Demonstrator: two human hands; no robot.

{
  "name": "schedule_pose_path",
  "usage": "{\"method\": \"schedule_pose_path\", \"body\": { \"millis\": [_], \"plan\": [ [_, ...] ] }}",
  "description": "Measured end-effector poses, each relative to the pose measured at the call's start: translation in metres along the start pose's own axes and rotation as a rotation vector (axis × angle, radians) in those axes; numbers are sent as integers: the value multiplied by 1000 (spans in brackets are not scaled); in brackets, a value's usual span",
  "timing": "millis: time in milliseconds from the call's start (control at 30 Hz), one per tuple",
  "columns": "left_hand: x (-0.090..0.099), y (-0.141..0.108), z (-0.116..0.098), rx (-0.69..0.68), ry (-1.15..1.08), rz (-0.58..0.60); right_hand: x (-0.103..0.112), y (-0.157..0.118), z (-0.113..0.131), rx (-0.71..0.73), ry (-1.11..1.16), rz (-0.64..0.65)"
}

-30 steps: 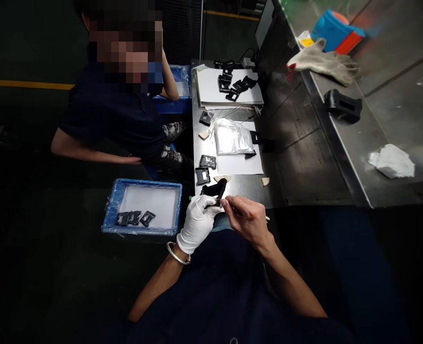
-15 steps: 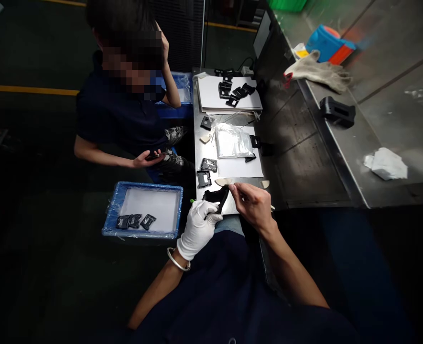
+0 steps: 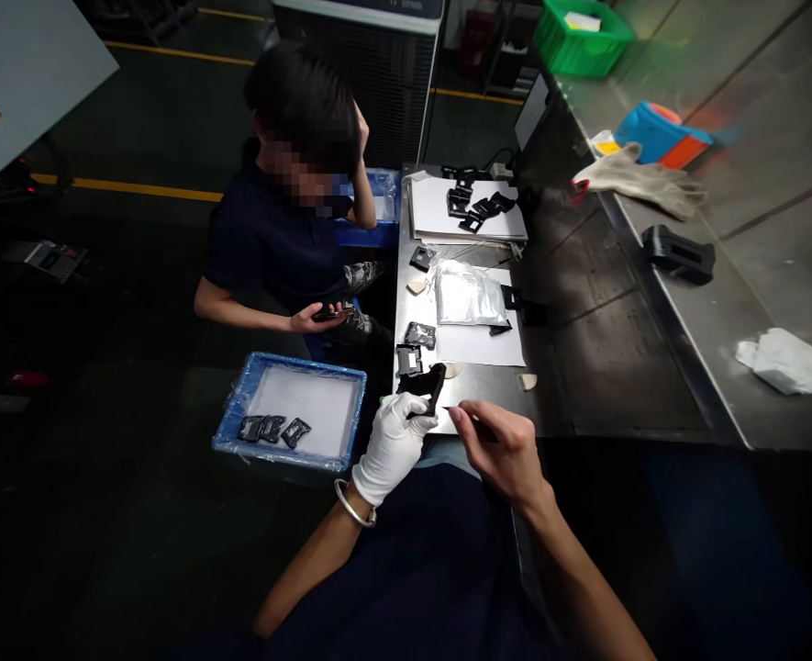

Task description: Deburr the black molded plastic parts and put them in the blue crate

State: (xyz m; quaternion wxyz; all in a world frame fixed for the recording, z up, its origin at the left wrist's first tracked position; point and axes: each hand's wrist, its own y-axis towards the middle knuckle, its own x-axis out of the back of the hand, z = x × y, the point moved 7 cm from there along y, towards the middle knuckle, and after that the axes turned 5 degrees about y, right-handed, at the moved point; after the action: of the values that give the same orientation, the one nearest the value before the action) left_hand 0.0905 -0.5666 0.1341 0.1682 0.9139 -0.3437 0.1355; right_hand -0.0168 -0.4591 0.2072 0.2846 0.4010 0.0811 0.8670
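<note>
My left hand (image 3: 393,442), in a white glove, grips a black plastic part (image 3: 436,389) over the near end of the metal table. The part is tilted, and the glove hides its lower end. Just to the right is my bare right hand (image 3: 506,448), thumb and fingers pinched together. A small dark tip shows at its fingertips, too small to name. Beyond the part lie another black plastic part (image 3: 409,359), a black part in clear wrap (image 3: 420,335) and a pale wedge-shaped piece (image 3: 528,381).
Clear plastic bags (image 3: 471,296) lie on white paper, with black parts on a paper stack (image 3: 420,204) behind. A blue tray (image 3: 359,404) holds wrapped parts at left. A seated co-worker (image 3: 274,229) holds a phone. A glove (image 3: 643,179) lies on the right ledge.
My right hand has moved from the upper edge of the black part to lower down, slightly apart from it. My left hand keeps its grip. The whole view has shifted.
</note>
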Motion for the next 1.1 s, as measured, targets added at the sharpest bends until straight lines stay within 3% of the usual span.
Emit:
{"method": "schedule_pose_path", "body": {
  "millis": [500,1100],
  "plan": [
    [-8,-4,-12,-27,2,6,-8,-17,4,28,1,45],
    [-17,-5,-17,-37,5,1,12,-21,-5,4,-50,-41]
  ]
}}
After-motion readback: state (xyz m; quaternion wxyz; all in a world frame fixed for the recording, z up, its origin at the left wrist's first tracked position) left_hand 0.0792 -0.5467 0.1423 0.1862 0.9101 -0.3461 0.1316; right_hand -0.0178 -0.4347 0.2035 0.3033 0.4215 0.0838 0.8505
